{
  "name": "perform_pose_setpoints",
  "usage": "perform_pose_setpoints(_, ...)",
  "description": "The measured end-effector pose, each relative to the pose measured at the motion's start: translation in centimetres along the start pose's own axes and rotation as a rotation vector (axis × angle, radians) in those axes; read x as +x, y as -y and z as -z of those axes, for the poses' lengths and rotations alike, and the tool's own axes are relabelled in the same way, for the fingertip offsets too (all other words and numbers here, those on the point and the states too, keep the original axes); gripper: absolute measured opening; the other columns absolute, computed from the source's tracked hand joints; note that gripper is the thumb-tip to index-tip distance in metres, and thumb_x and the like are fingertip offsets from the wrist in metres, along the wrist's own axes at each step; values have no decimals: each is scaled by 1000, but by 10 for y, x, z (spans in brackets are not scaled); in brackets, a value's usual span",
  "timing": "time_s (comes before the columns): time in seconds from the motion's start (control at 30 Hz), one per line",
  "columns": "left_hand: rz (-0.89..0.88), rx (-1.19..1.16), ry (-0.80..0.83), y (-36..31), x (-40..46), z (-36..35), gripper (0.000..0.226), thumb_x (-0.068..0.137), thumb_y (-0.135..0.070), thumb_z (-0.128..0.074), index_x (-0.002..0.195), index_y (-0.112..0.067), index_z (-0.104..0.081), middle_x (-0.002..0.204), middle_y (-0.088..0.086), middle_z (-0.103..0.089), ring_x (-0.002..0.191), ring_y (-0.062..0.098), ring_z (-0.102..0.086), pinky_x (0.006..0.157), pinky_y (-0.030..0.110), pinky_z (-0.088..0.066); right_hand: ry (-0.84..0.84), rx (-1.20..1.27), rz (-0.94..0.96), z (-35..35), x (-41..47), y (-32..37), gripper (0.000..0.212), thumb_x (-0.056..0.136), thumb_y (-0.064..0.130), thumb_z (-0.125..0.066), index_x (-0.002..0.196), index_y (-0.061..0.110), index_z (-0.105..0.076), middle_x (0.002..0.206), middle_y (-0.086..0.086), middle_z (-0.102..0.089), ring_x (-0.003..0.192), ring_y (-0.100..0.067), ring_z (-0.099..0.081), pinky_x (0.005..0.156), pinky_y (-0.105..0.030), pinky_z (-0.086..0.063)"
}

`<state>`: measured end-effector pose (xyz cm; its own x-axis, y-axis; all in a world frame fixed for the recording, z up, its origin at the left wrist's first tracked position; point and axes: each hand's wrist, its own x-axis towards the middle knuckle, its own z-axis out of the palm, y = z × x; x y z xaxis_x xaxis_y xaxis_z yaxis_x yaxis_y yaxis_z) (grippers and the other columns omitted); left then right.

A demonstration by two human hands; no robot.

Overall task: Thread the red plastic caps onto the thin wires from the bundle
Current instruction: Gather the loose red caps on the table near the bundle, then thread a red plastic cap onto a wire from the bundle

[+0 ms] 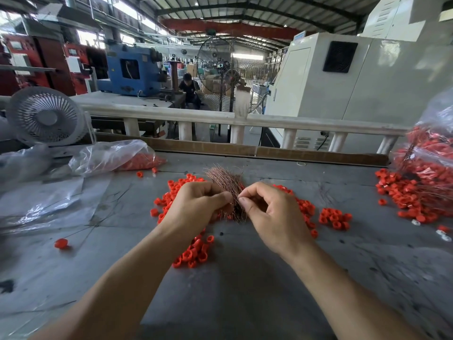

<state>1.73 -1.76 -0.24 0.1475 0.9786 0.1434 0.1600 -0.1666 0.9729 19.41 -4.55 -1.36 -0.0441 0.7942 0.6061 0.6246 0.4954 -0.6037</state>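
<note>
Above red caps (193, 251), left hand (196, 207) gripping wire bundle (225, 182) (no legible writing)

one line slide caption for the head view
Left hand grips a wire bundle while right hand pinches a strand, red caps scattered on the table.

— Can you see the lower end of the wire bundle (226, 185)?
— No, the left hand (196, 204) covers it. Whatever the right hand (267, 212) pinches is too thin to tell.
— And that bag of caps (431, 173)?
— The frame's edge cuts it off.
</note>
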Motion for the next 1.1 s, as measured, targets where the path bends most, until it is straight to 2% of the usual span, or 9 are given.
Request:
perform_pose_setpoints(0.13,105,-132,52,-6,-4,4,16,92,-13,-72,78,-7,-73,72,8,-71,56,12,-46,49,23,-36,15,35,-26,-2,0,0,14,94,14,-70,82,22,-68,73,10,-63,64,-4,-55,59,-11,-37)
perform_pose_setpoints(0.27,85,-107,-4,-11,-2,15,18,94,-12,-70,78,-6,-71,66,2,-70,53,11,-45,47,19,-38,-15,65,-105,3,0,-5,16,95,14,-69,81,21,-67,69,8,-62,61,-2,-52,58,-13,-38)
perform_pose_setpoints(0.37,-71,191,-44,-12,2,33,18,92,-17,-74,74,-15,-74,66,-1,-73,53,10,-49,50,22,-42,-94,154,-180,11,0,-10,16,95,16,-70,81,21,-68,63,6,-61,56,-1,-49,55,-12,-39)
perform_pose_setpoints(0.5,-163,655,198,-11,4,42,11,82,-26,-83,73,-27,-77,72,-10,-74,62,5,-65,60,22,-53,-162,317,-212,17,0,-9,15,96,12,-69,82,16,-70,60,10,-59,53,-4,-48,51,-17,-41)
perform_pose_setpoints(0.63,-175,865,313,-5,3,38,13,76,-38,-86,75,-30,-76,67,-22,-68,55,-5,-60,48,14,-43,-166,301,-186,15,0,-4,13,95,11,-71,83,15,-72,64,11,-63,58,-1,-52,58,-15,-43)
perform_pose_setpoints(0.77,-206,1078,290,1,1,32,15,78,-45,-81,86,-35,-76,75,-19,-69,65,-5,-59,56,17,-46,-156,292,-164,14,-1,-1,12,94,11,-71,83,16,-73,67,9,-67,62,0,-56,61,-14,-45)
perform_pose_setpoints(0.87,-202,1088,301,3,1,29,16,78,-46,-81,89,-34,-77,79,-18,-70,69,-6,-57,58,18,-45,-153,304,-168,13,-2,0,11,94,10,-72,84,16,-73,70,7,-69,64,-1,-58,62,-14,-47)
perform_pose_setpoints(1.03,-223,1026,260,3,1,25,9,84,-31,-78,93,-33,-77,87,-19,-71,80,-2,-62,76,29,-58,-166,315,-172,14,-2,2,11,94,9,-72,84,15,-73,69,8,-69,64,0,-58,62,-13,-46)
perform_pose_setpoints(1.1,-235,919,226,3,3,22,11,85,-28,-78,94,-33,-78,85,-19,-71,77,-4,-64,72,19,-54,-167,305,-174,14,-2,2,11,93,9,-72,84,15,-73,67,11,-68,61,2,-57,60,-11,-45)
